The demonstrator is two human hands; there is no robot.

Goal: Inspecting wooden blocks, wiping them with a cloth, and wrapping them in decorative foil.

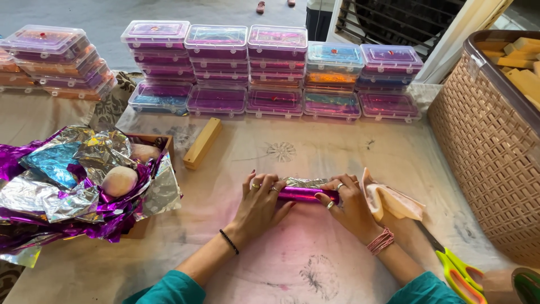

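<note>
Both my hands press on a long bar wrapped in shiny purple foil [304, 194] lying on the cloth-covered table [315, 146]. My left hand [260, 200] covers its left end, fingers curled over the foil. My right hand [346, 202] holds the right end. A silver edge of the foil [301, 182] sticks out behind the bar. Both hands wear rings.
A pile of crumpled purple, silver and blue foil [73, 180] with round pale lumps [119, 181] fills a box at left. A bare wooden block [202, 143] lies behind. Stacked clear boxes [270, 67] line the back. A wicker basket [489, 152] of blocks stands right; scissors [455, 270] and a cloth [394, 201] lie nearby.
</note>
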